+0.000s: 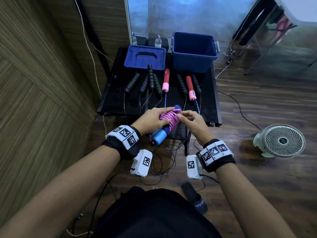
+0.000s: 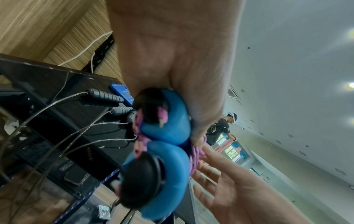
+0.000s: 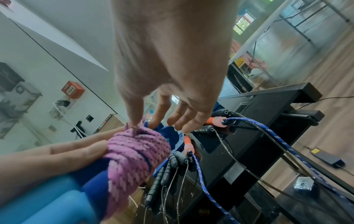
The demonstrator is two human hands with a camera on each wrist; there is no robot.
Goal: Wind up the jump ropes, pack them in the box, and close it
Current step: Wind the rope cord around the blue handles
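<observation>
My left hand [image 1: 154, 118] grips a pair of blue foam handles [image 1: 158, 136] held side by side, with pink braided rope [image 1: 172, 117] wound around them, just above the table's near edge. In the left wrist view the two handle ends [image 2: 168, 130] press against my palm. My right hand [image 1: 183, 117] pinches the pink rope [image 3: 134, 151] at the top of the bundle with thumb [image 3: 134, 119] and forefinger. The open blue box [image 1: 193, 54] stands at the back right of the black table [image 1: 208, 100], its lid [image 1: 145, 57] lying flat to the left.
Several more jump ropes lie in a row on the table: black handles [image 1: 132, 82] and two red-and-pink handles [image 1: 166, 80]. Their cords hang over the near edge onto the wood floor. A white fan [image 1: 281, 140] stands on the floor at right.
</observation>
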